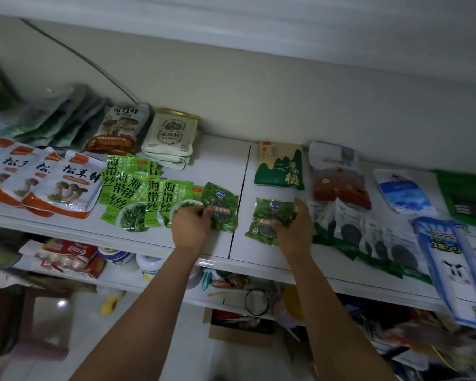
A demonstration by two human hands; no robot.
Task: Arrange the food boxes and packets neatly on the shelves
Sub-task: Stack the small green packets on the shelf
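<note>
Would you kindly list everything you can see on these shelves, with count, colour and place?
shelf: one, white, across the view
mushroom packets: several, white and orange, front left
light green packets: several, fanned, right of those
grey-green pouches: several, back left
brown pouches: stack, back
cream pouches: stack, beside the brown
left dark green packet: one, front middle
right dark green packet: one, front middle
tan and green pack: one, behind it
red-brown pack: one, right
white windowed packets: several, front right
blue and white packs: blurred, far right
left hand: grips the left dark green packet
right hand: holds the right dark green packet
</note>
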